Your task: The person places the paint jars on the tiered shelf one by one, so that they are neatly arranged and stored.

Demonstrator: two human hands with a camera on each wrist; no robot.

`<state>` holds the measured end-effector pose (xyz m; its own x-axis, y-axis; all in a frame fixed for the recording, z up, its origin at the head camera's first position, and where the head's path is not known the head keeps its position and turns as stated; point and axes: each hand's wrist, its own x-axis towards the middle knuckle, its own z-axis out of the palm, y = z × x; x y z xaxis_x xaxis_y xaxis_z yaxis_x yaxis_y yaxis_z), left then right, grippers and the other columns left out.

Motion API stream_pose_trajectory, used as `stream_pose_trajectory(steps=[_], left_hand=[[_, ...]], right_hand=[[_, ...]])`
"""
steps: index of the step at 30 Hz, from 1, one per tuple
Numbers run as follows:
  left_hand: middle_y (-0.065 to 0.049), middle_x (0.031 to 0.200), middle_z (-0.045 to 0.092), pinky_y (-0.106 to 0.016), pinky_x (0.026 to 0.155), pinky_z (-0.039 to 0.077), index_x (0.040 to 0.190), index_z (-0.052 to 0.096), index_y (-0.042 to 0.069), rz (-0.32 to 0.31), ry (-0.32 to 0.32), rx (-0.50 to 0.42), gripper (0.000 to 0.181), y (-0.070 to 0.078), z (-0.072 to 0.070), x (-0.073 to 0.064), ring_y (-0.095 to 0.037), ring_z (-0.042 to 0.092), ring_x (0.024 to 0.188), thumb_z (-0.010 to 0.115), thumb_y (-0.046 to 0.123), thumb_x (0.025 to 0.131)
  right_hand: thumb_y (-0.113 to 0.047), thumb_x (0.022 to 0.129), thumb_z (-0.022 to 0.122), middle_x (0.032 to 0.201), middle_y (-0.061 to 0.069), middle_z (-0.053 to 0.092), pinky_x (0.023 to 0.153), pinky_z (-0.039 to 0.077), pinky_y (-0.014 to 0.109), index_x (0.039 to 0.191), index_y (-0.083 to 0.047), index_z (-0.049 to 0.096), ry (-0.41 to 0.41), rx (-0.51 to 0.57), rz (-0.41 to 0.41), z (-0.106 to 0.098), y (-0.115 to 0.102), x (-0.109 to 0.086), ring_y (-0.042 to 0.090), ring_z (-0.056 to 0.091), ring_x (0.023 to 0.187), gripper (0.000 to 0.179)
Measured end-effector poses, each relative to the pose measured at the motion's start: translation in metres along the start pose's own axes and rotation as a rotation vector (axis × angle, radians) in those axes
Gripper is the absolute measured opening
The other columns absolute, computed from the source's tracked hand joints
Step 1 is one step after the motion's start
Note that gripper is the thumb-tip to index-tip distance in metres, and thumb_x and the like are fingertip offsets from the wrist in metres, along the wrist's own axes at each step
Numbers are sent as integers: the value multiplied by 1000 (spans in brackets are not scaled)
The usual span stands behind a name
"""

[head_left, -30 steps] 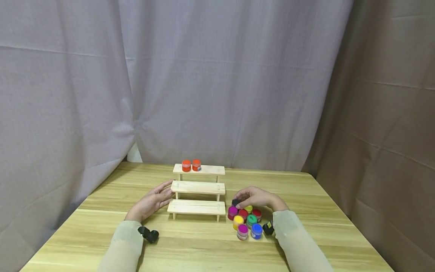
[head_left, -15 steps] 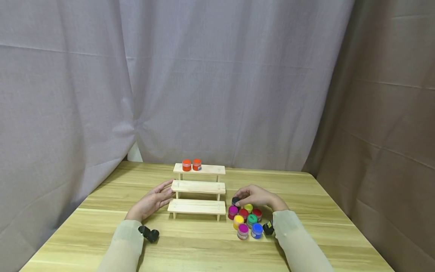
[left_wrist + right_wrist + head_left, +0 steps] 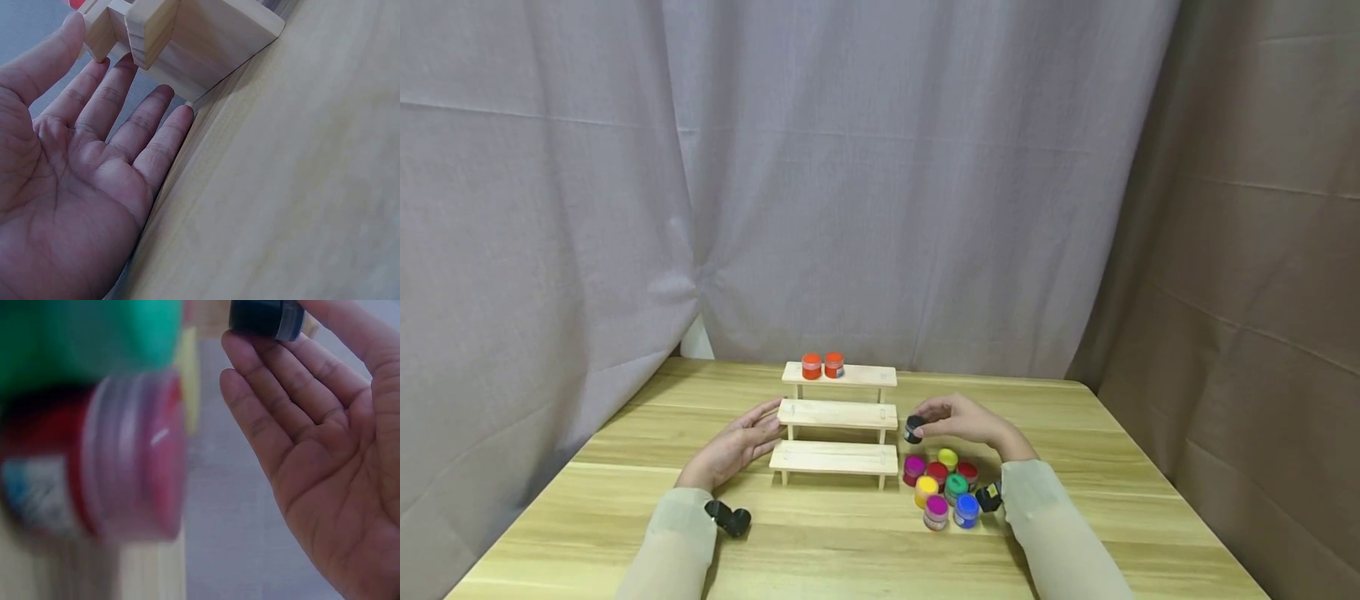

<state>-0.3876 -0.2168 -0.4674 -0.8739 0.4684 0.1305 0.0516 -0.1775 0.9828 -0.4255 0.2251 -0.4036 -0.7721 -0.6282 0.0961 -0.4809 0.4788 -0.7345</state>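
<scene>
In the head view, your right hand (image 3: 966, 421) is pinching the black jar (image 3: 913, 430) at its fingertips, and you're holding it clear of the bench (image 3: 820, 554). The wooden stand (image 3: 838, 413) is standing just left of that hand, all three tiers rising away from you. Your left hand (image 3: 737, 446) is lying open at the stand's other side, gripping nothing, fingers reaching toward the middle tier. Beyond that hand and to its right, two orange-red jars (image 3: 834, 366) are sitting on the top tier. On the near side of your right hand, eight jars are clustering on the bench: two purple jars (image 3: 936, 512), two red jars (image 3: 936, 476), two yellow jars (image 3: 927, 491), a green jar (image 3: 956, 488) and a blue jar (image 3: 966, 510). A grey curtain (image 3: 880, 208) is hanging beyond both hands.

In the left wrist view, that palm is showing flat, fingers fanning out at the stand's end; you can't be sure which tips are touching.

In the right wrist view, the black jar is resting between your thumb and fingertips. Beside that hand, a labelled red jar and the green one are looming blurred, with a yellow edge showing behind.
</scene>
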Motion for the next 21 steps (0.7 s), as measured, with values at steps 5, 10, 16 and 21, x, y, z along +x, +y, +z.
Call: stream_pose_trajectory(steps=[5, 10, 16, 21], left_hand=[[-25, 164, 15, -49, 122, 25, 162, 10, 7, 9, -5, -13, 66, -1, 0, 0, -32, 31, 145, 46, 13, 107], [-25, 164, 16, -50, 121, 25, 162, 10, 6, 19, -12, -18, 64, -3, 0, 0, -34, 30, 145, 44, 12, 108], [-25, 163, 15, -48, 121, 27, 162, 10, 6, 14, -13, -7, 65, -4, 1, 0, -34, 30, 146, 45, 13, 108], [-25, 163, 15, -50, 122, 24, 162, 11, 7, 20, -8, -11, 65, -3, 0, 1, -33, 30, 146, 46, 14, 108]], right_hand=[[-30, 92, 75, 110, 3, 74, 93, 57, 39, 123, -12, 70, 9, 30, -19, 1, -13, 5, 21, 69, 102, 37], [-31, 90, 77, 107, 1, 75, 94, 56, 42, 120, -14, 71, 18, 28, -19, 1, -21, 9, 20, 68, 103, 35], [-30, 90, 78, 107, 1, 75, 95, 56, 41, 119, -14, 72, 22, 27, -14, -1, -19, 7, 20, 69, 103, 34], [-31, 90, 78, 106, 2, 75, 92, 57, 40, 120, -13, 72, 67, 34, -25, -7, -28, 10, 21, 70, 100, 36]])
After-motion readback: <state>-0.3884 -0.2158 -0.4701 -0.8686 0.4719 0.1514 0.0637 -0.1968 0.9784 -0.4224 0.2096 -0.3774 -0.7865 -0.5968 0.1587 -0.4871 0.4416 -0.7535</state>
